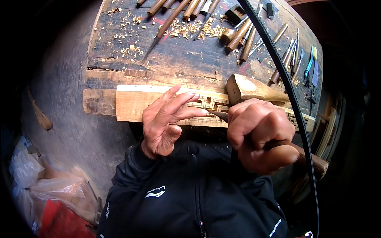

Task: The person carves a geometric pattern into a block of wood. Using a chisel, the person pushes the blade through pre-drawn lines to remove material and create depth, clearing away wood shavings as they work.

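My left hand (166,123) rests on a pale wooden board (129,105), its fingers spread beside a carved, gridded pattern of small recesses. My right hand (264,135) is wrapped round a chisel (313,160), whose dark wooden handle sticks out to the lower right. The chisel's metal tip lies in the carved part, close by my left fingertips. Just behind my right hand a wooden mallet (248,85) lies on its side along the board's back edge.
The worn workbench (101,59) holds many chisels (170,20), wood shavings (133,49) and a blue-handled brush (309,63). Plastic sheeting (51,186) and red material (63,218) lie at lower left, a broom (41,117) at left. A black cord (274,55) crosses the view.
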Available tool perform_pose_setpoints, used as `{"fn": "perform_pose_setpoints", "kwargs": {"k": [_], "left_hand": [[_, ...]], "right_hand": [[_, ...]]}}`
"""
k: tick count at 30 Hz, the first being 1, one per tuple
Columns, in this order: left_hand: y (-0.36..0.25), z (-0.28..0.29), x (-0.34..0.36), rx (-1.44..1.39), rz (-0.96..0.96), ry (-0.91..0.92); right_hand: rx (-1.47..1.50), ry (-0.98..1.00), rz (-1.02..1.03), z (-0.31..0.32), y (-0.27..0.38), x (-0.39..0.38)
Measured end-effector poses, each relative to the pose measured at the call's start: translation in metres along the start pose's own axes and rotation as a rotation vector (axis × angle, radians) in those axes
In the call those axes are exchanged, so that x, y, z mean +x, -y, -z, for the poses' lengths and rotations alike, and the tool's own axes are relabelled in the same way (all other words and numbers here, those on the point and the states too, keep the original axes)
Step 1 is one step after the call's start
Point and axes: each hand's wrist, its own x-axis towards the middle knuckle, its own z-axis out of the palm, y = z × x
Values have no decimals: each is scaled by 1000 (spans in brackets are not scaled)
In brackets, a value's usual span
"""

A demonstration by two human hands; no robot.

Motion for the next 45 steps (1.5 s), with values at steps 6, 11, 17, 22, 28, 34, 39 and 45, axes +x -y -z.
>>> {"fn": "perform_pose_setpoints", "kwargs": {"k": [6,11,17,22,28,34,39,45], "left_hand": [[0,-1,1,-50,56,-32],[-5,4,2,-63,117,-1],[-5,-1,1,-137,103,-45],[-5,-1,-3,-139,102,-113],[3,4,-9,-96,79,-103],[1,-1,-5,-127,48,-172],[-2,7,-8,-66,31,-160],[6,4,-16,-113,27,-221]], "right_hand": [[-1,113,-46,2,2,10],[-128,136,-289,-7,15,18],[-127,54,-431,-29,18,35],[-251,43,-461,-52,25,50],[-136,36,-466,-56,15,41],[-197,91,-453,-53,10,39],[-161,166,-487,-58,11,48],[-99,225,-536,-61,3,47]]}}
